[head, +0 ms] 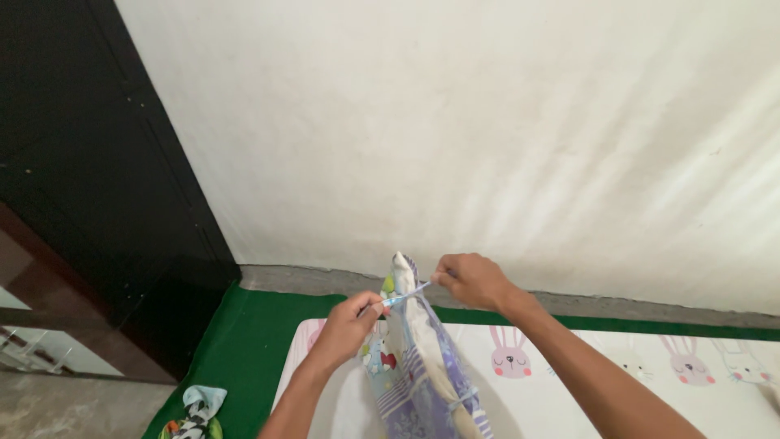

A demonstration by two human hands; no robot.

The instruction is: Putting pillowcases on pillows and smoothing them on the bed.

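Both hands' fingers (375, 307) pinch ties on upright purple patterned pillowcase (422, 374)

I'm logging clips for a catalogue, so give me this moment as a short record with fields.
left hand: pinches one end of a thin light-blue tie
right hand: pinches the other end
tie: stretched between both hands
pillow: upright, in a patterned purple cover
sheet: white, pink rabbit prints
wall: plain white
cabinet: dark, at left

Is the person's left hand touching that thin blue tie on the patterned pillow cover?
Touching. The head view shows the left hand pinching one end of the blue tie between its fingertips, while the right hand pinches the other end above the patterned pillow cover.
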